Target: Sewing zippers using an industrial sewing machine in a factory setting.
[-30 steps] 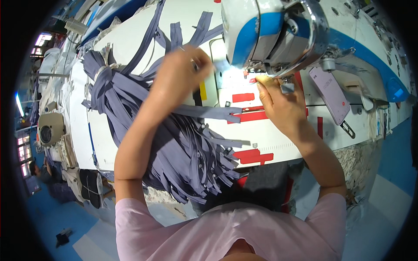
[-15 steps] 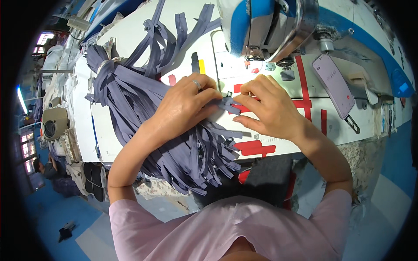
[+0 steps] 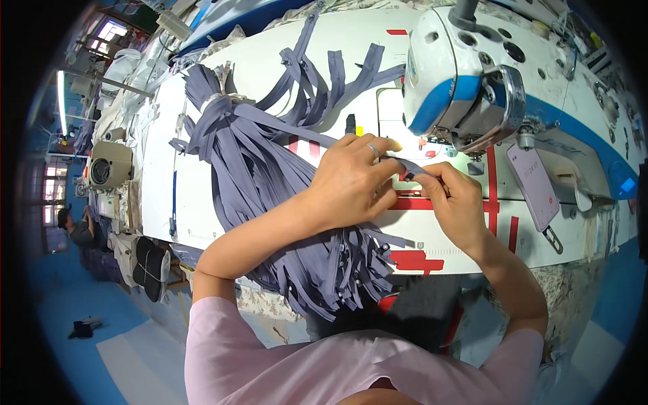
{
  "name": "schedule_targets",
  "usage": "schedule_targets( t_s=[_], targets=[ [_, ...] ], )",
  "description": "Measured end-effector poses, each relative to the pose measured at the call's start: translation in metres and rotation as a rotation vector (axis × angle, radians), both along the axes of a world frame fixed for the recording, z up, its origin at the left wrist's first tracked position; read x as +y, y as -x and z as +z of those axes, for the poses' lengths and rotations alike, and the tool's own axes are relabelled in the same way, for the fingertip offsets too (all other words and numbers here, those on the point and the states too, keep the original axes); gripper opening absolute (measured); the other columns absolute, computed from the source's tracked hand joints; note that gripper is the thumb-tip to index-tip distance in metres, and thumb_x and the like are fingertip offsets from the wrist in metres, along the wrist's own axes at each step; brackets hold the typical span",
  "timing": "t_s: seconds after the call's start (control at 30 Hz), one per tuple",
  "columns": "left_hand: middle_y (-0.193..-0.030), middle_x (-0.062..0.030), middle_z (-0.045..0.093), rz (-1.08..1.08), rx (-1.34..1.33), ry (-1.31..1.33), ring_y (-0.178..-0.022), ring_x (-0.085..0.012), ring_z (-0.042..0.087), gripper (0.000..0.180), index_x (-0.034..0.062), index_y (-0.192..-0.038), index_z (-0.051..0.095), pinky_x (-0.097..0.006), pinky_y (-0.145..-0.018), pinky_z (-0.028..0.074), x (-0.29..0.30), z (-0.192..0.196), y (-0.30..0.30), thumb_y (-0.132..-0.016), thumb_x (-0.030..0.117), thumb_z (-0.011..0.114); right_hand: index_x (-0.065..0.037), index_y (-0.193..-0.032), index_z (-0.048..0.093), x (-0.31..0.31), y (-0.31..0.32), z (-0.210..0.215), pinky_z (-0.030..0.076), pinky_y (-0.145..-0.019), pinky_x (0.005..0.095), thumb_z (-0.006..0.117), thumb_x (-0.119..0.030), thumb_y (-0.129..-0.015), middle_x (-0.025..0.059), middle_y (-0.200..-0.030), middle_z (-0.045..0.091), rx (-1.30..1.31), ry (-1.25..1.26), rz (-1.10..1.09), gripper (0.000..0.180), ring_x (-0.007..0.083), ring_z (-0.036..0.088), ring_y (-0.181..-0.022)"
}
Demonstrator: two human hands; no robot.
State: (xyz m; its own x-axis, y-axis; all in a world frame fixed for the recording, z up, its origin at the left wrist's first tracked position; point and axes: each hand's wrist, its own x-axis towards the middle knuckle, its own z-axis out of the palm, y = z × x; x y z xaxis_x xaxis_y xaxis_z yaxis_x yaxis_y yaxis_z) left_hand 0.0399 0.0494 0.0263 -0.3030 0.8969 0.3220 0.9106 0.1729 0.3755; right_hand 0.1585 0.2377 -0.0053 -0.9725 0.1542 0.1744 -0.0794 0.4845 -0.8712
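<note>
A large tied bundle of grey-purple zippers [image 3: 260, 179] lies across the left of the white sewing table [image 3: 202, 223], its loose ends hanging over the front edge. My left hand [image 3: 354, 179], a ring on one finger, rests over the bundle with its fingers closed on one zipper. That zipper's end [image 3: 408, 166] spans the short gap to my right hand [image 3: 455, 199], which pinches it between thumb and fingers. Both hands are just in front of the sewing machine's needle area [image 3: 466, 145]. My left fingertips are partly hidden.
The blue-and-white sewing machine head [image 3: 466, 74] stands at the back right. A phone [image 3: 533, 185] leans beside it. Red tape strips [image 3: 415, 260] mark the tabletop. More loose zippers [image 3: 337, 77] lie at the back. Another person [image 3: 84, 226] is far off at the left.
The view has shifted, so the table and machine sit lower and further right. My hands have brought the zipper end closer to the needle area, and my right fingers have tightened round it.
</note>
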Motion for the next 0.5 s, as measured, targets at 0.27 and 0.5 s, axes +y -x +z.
schedule_targets(
  t_s=[0.27, 0.5],
  targets=[
    [-0.107, -0.0113, 0.065, 0.040, -0.004, -0.157, -0.097, -0.0294, 0.061, 0.025, 0.0031, -0.085, 0.062, -0.042, -0.081, 0.047, 0.006, -0.022, -0.001, -0.081, 0.021, 0.078, 0.001, -0.102, 0.062, 0.000, 0.008, -0.008, 0.049, -0.061, 0.0417, 0.067, -0.002, -0.092, 0.0165, -0.087, 0.062, 0.287, -0.188, 0.084, 0.011, 0.0364, 0.063, -0.074],
    [-0.088, -0.0119, 0.059, 0.119, 0.005, -0.083, -0.074, -0.0314, 0.060, 0.013, 0.0033, -0.079, 0.056, -0.042, -0.065, 0.048, 0.011, -0.013, -0.007, -0.079, 0.011, 0.067, -0.001, -0.095, 0.061, 0.000, 0.008, -0.004, 0.047, -0.061, 0.0437, 0.069, -0.003, -0.089, 0.0140, -0.086, 0.060, 0.349, -0.366, 0.092, 0.011, 0.0339, 0.061, -0.075]
  ],
)
